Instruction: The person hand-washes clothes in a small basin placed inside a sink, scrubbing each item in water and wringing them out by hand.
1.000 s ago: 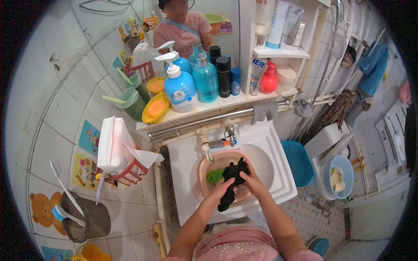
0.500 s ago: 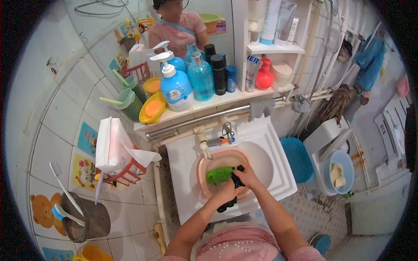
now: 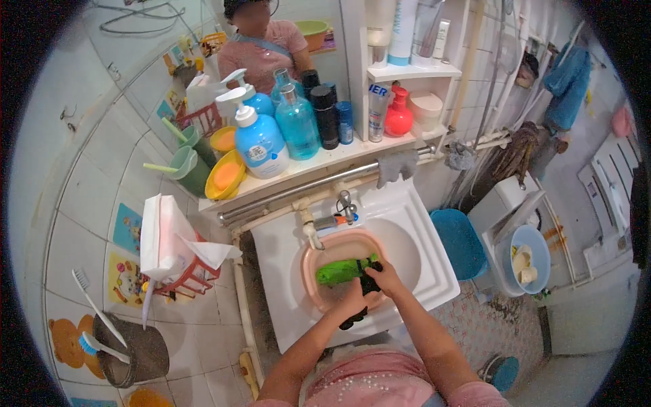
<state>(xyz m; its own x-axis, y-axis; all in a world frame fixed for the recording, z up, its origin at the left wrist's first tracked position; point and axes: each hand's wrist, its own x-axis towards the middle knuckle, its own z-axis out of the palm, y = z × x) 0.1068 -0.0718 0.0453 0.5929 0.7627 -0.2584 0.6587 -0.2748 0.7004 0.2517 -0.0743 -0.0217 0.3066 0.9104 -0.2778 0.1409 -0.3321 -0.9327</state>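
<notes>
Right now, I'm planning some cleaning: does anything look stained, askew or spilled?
Orange-brown streaks, possibly rust, stain the pale wall beside the light-blue basin. Black cloth hangs over the pink plastic basin's near rim.

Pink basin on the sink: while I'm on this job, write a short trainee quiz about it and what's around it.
1. True or false: at the pink basin, the left hand and the right hand both touch the black cloth.
2. Where does the orange bar lie?
A. in the sink
B. in a yellow dish
C. in the blue tub
3. Fill in: the gray cloth hangs over the ____.

Key: 1 true; 2 B; 3 metal rail
</notes>
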